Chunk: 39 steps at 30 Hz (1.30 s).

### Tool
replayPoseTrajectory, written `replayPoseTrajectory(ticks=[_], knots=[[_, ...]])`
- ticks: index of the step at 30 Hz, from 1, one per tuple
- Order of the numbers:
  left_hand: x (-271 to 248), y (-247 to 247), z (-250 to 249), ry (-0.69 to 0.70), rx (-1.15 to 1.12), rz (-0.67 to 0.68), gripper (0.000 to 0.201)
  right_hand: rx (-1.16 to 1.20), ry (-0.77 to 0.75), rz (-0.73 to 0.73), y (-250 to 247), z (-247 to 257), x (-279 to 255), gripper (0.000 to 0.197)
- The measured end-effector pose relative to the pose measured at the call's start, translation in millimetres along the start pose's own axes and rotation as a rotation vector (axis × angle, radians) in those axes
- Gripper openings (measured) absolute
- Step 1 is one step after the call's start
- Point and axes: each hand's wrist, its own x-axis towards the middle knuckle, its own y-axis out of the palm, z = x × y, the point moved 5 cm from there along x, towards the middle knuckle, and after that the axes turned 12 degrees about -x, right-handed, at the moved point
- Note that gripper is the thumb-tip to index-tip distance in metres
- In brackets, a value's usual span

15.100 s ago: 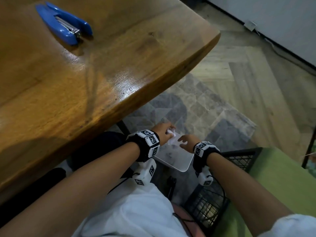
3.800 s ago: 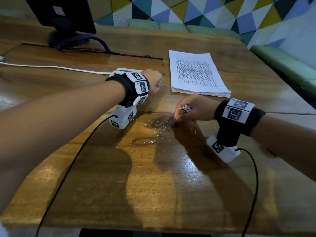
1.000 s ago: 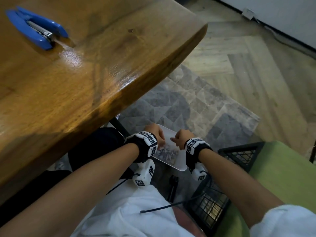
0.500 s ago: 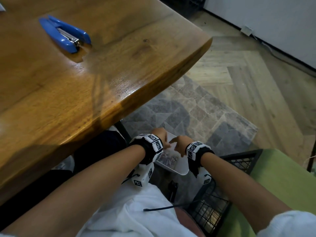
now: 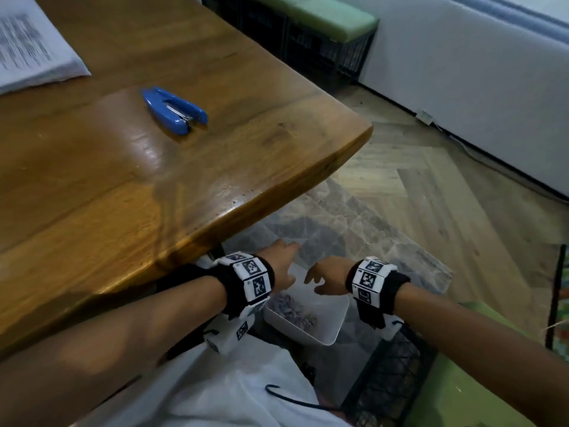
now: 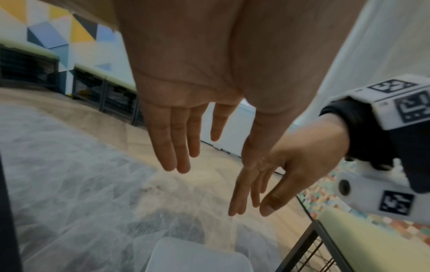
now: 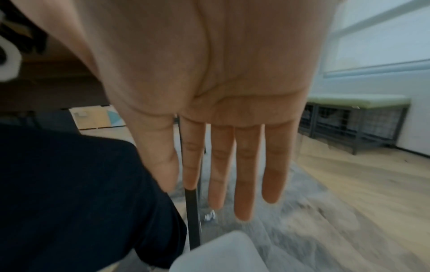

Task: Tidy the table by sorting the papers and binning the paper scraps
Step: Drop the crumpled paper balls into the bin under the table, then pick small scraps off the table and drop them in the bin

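Both hands hang over a white bin [image 5: 331, 318] that stands on the grey patterned rug [image 5: 354, 223] below the worktop's [image 5: 184, 167] rounded corner. The left hand [image 5: 278, 260] reaches toward 12 o'clock over the bin's far rim, its fingers [image 6: 172, 147] straight and spread wide, holding nothing. The right hand [image 5: 326, 277] sits just beside it at 3 o'clock, palm down, its fingers [image 7: 244, 174] also straight and slightly apart, empty. Inside the bin, a heap of small paper scraps [image 5: 292, 309] lies toward its near left side, under the left wrist. Up on the worktop, a blue staple remover [image 5: 174, 110] lies at about 11 o'clock from the hands, well apart from the edge, and a stack of printed papers [image 5: 34, 63] rests at the far left corner of the head view, at about 10 o'clock. A black wire crate with a green cushion [image 5: 462, 389] stands touching or just beside the bin at 4 o'clock.
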Motion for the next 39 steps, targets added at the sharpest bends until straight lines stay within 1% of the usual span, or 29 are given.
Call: replayPoseTrajectory(ticks=[4, 7, 9, 11, 13, 15, 18, 19, 20, 22, 23, 24, 25, 27, 29, 31, 33, 34, 35, 36, 38, 39], knots=[[-57.4, -33.0, -9.7, 0.158, -0.025, -0.078, 0.070, -0.087, -0.071, -0.080, -45.6, 19.8, -44.0, 0.041], [-108.7, -64.6, -13.9, 0.281, -0.055, -0.185, 0.071, -0.106, -0.130, -0.156, -85.1, 41.2, -70.8, 0.038], [-142.2, -85.6, -10.2, 0.336, -0.084, -0.256, 0.070, -0.139, -0.172, -0.220, -113.4, 58.9, -87.9, 0.037], [-171.2, -104.8, 2.5, 0.340, -0.105, -0.331, 0.070, -0.171, -0.246, -0.330, -144.5, 79.0, -103.6, 0.034], [-197.9, -123.0, 19.5, 0.326, -0.070, -0.422, 0.073, -0.153, -0.334, -0.433, -175.4, 99.4, -112.8, 0.029], [-220.7, -137.3, 41.8, 0.281, -0.083, -0.491, 0.076, -0.148, -0.390, -0.478, -202.1, 119.0, -112.4, 0.026], [-254.4, -161.5, 73.5, 0.220, -0.103, -0.590, 0.070, -0.223, -0.378, -0.536, -236.0, 148.1, -102.4, 0.028], [-265.2, -169.3, 86.0, 0.158, -0.081, -0.590, 0.071, -0.254, -0.360, -0.559, -245.8, 157.4, -98.7, 0.030], [-274.7, -176.3, 99.5, 0.090, -0.064, -0.585, 0.078, -0.296, -0.327, -0.566, -252.8, 163.9, -91.7, 0.033], [-294.7, -187.7, 127.3, -0.066, -0.022, -0.567, 0.095, -0.459, -0.229, -0.535, -261.5, 174.4, -74.0, 0.047], [-304.8, -191.6, 141.6, -0.148, -0.003, -0.565, 0.093, -0.550, -0.174, -0.500, -262.7, 177.3, -64.4, 0.060], [-314.7, -194.8, 156.4, -0.226, 0.013, -0.569, 0.086, -0.605, -0.118, -0.475, -263.0, 177.4, -56.0, 0.072], [-325.4, -196.7, 170.9, -0.308, 0.022, -0.571, 0.079, -0.627, -0.058, -0.456, -262.8, 176.6, -49.3, 0.080], [-344.1, -196.3, 198.3, -0.474, 0.024, -0.525, 0.076, -0.622, 0.027, -0.427, -259.1, 173.3, -39.3, 0.097], [-359.2, -192.1, 220.7, -0.614, 0.050, -0.446, 0.079, -0.583, 0.058, -0.367, -251.1, 175.4, -34.4, 0.117], [-368.7, -186.5, 233.9, -0.720, 0.084, -0.389, 0.082, -0.552, 0.067, -0.351, -247.6, 181.3, -30.8, 0.126], [-373.0, -180.9, 240.4, -0.776, 0.076, -0.359, 0.085, -0.535, 0.055, -0.358, -247.5, 189.2, -27.1, 0.128], [-373.8, -178.6, 241.6, -0.781, 0.065, -0.350, 0.089, -0.548, 0.043, -0.362, -248.1, 194.3, -25.0, 0.128], [-374.3, -176.7, 241.0, -0.775, 0.060, -0.341, 0.098, -0.561, 0.032, -0.365, -249.2, 199.9, -22.4, 0.126], [-373.6, -175.9, 238.6, -0.755, 0.073, -0.334, 0.114, -0.573, 0.024, -0.369, -250.6, 206.4, -20.1, 0.125], [-368.4, -174.6, 234.8, -0.718, 0.116, -0.296, 0.151, -0.578, 0.015, -0.379, -255.6, 222.0, -14.6, 0.123], [-365.0, -173.9, 234.4, -0.714, 0.130, -0.283, 0.162, -0.569, 0.009, -0.388, -259.0, 230.9, -11.5, 0.124]])
